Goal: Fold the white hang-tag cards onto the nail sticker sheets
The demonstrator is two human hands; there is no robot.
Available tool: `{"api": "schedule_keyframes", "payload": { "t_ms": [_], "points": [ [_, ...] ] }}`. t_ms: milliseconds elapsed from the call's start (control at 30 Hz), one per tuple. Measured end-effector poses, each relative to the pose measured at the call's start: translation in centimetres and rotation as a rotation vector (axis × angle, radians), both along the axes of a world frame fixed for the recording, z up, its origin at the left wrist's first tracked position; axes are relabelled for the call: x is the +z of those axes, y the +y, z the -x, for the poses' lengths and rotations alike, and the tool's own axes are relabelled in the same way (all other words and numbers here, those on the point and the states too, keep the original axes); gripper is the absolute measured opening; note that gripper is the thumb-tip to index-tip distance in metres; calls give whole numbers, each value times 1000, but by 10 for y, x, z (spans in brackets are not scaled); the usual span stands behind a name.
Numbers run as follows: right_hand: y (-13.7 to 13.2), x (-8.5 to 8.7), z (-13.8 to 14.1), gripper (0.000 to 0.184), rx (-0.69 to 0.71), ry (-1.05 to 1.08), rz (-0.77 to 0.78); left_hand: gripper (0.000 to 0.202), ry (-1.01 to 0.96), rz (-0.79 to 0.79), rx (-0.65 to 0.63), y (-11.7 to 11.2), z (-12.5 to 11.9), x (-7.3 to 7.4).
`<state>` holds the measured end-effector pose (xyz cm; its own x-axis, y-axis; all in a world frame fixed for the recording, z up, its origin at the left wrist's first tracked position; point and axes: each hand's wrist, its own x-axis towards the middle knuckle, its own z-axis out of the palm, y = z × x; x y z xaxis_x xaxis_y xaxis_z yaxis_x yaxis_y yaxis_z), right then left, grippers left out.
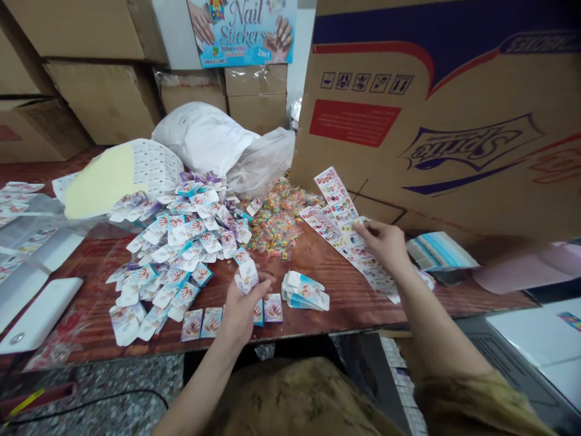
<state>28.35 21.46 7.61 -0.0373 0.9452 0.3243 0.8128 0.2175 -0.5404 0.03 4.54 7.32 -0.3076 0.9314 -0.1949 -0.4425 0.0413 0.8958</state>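
My left hand point(242, 306) is closed around a small nail sticker box point(247, 275) whose white flap stands up. In my right hand point(384, 242) the fingers pinch a strip of stickers point(336, 197), just above more sticker sheets point(358, 260) lying on the table. Between the hands rests a short stack of flattened boxes point(306, 292). A row of small boxes point(191, 325) lines the table's front edge, partly hidden by my left hand. Left of it spreads a big heap of small boxes point(181, 242), several with open flaps. Wrapped colourful candies point(276, 224) lie piled behind.
A large cardboard carton point(363, 157) stands at the back right. Behind the heap lies a white sack point(204, 136) with a clear plastic mouth. A white sealing device point(40, 315) sits at the left. Further cartons point(104, 97) and a Nail Stickers display box point(245, 36) are at the back.
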Motion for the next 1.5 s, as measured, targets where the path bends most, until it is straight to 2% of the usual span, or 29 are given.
{"api": "schedule_keyframes", "payload": {
  "t_ms": [67, 167, 233, 267, 333, 400, 433, 500, 567, 667, 700, 767, 833, 867, 933, 967, 1033, 1100, 1167, 1267, 1367, 1433, 1500],
  "points": [
    [-25, 17, 23, 45, 192, 311, 53, 41, 3, -58, -23, 4, -13, 7],
    [-68, 34, 65, 36, 385, 552, 211, 45, -49, -142, -43, 11, -31, 17],
    [-92, 38, 87, 33, 506, 566, 277, 44, -93, -178, -6, 13, -37, 21],
    [-99, 40, 95, 31, 535, 545, 249, 43, -98, -193, 20, 14, -36, 22],
    [-107, 42, 104, 31, 512, 461, 60, 39, -50, -217, 47, 12, -30, 25],
    [-107, 46, 107, 48, 490, 356, -174, 38, 69, -214, 32, 9, -20, 29],
    [-105, 47, 108, 55, 525, 304, -233, 38, 136, -209, 18, 7, -16, 31],
    [-102, 48, 110, 53, 682, 242, -182, 37, 245, -210, -3, 3, -10, 35],
    [-102, 46, 115, 38, 792, 305, 6, 34, 304, -227, 4, -1, -7, 38],
    [-106, 38, 123, 29, 741, 568, 267, 32, 414, -245, 88, -6, -5, 39],
    [-108, 36, 125, 29, 709, 642, 327, 33, 449, -247, 85, -7, -3, 38],
    [-110, 32, 126, 29, 649, 705, 363, 34, 469, -247, -8, -8, 0, 37],
    [-111, 28, 125, 27, 554, 671, 230, 30, 430, -235, -116, -9, 3, 35],
    [-111, 26, 124, 25, 522, 616, 121, 27, 409, -228, -125, -9, 3, 34],
    [-114, 22, 124, 24, 551, 460, -62, 25, 388, -214, -75, -9, 4, 32],
    [-115, 20, 123, 26, 613, 383, -96, 25, 382, -208, -49, -9, 5, 31],
    [-120, 16, 124, 36, 748, 279, -72, 27, 369, -189, -34, -9, 6, 30],
    [-123, 11, 125, 38, 802, 269, -22, 29, 357, -161, -48, -10, 8, 29],
    [-125, 8, 125, 31, 772, 328, 50, 31, 356, -143, -71, -12, 9, 28],
    [-123, 4, 124, 31, 646, 452, 179, 31, 347, -115, -91, -15, 9, 22],
    [-122, 1, 124, 33, 596, 397, 57, 32, 306, -81, -48, -16, 6, 15],
    [-125, -2, 125, 38, 666, 256, -27, 32, 268, -69, -6, -16, 6, 12],
    [-130, -4, 126, 47, 762, 138, -34, 35, 214, -63, 13, -16, 8, 11]
  ]
}}
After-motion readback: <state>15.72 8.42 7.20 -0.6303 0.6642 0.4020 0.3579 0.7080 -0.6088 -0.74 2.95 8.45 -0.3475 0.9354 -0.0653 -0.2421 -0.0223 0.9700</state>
